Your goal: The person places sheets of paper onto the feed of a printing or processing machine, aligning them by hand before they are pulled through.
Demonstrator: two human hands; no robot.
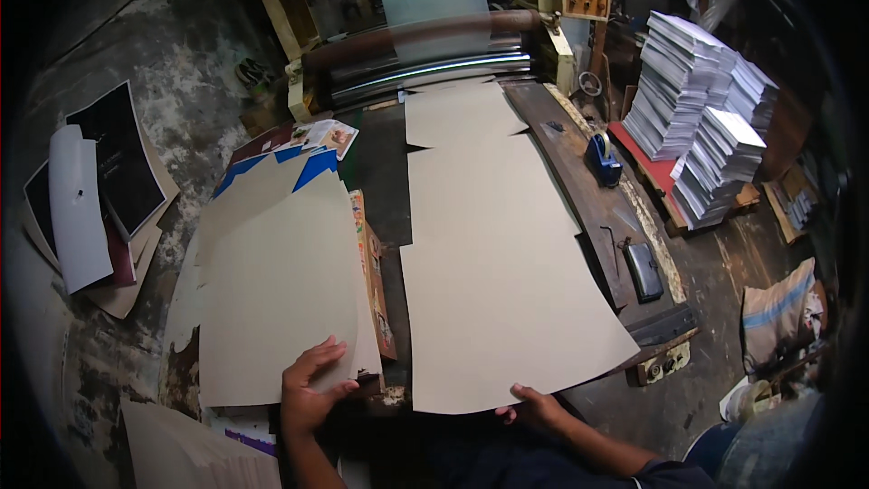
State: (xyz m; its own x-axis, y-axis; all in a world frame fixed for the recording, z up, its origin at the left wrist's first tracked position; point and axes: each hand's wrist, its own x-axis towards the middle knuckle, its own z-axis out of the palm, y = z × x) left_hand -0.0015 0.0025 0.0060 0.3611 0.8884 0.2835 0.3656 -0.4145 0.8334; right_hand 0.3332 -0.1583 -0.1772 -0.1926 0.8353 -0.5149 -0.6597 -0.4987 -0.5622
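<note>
A large beige paperboard sheet (498, 308) lies in front of me on the machine's feed table, overlapping other beige sheets (462, 127) that run up to the rollers. My right hand (534, 407) grips its near edge, thumb on top and fingers below. To the left rises a stack of similar beige sheets (272, 290). On that stack's near right corner rests my left hand (315, 385), its fingers stretched out and the thumb apart.
Metal rollers (434, 72) with clear film above stand at the far end. A tape dispenser (602, 160) and a black case (644, 272) lie on the table's right side. White paper stacks (674, 91) stand at right. Printed sheets (113, 172) lie on the floor at left.
</note>
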